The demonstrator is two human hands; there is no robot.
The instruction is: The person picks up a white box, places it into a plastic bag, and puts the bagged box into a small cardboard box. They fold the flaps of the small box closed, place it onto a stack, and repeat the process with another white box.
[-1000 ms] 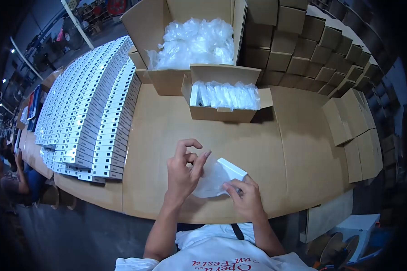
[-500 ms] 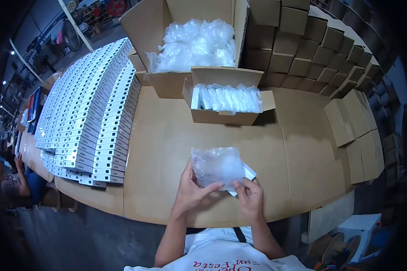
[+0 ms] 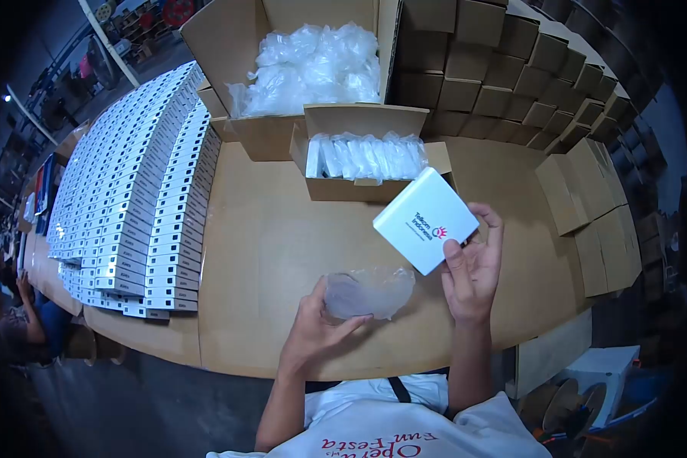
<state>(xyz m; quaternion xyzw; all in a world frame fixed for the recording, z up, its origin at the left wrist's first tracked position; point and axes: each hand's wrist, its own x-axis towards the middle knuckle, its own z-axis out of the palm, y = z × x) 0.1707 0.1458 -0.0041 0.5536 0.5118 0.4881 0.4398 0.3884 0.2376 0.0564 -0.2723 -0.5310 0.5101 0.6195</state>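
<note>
A flat white box (image 3: 416,217) with a printed logo is tilted in my right hand (image 3: 473,271), gripped at its lower right corner between thumb and fingers. Lower and to the left, my left hand (image 3: 318,324) pinches a clear plastic bag (image 3: 370,294), whose mouth gapes a little. Box and bag are apart. Just beyond the white box stands an open carton (image 3: 351,190) with a row of plastic-wrapped white packs (image 3: 370,156) inside.
A large open carton (image 3: 271,137) behind holds a heap of clear plastic bags (image 3: 317,69). Stacks of white boxes (image 3: 130,198) fill the table's left. Brown cartons (image 3: 504,69) are piled at the back right, more cartons (image 3: 603,221) at the right edge. Another person (image 3: 27,313) sits far left.
My right hand has risen to the right with the white box, which was behind the bag before. The bag stays in my left hand, now crumpled lower. The view has shifted slightly.
</note>
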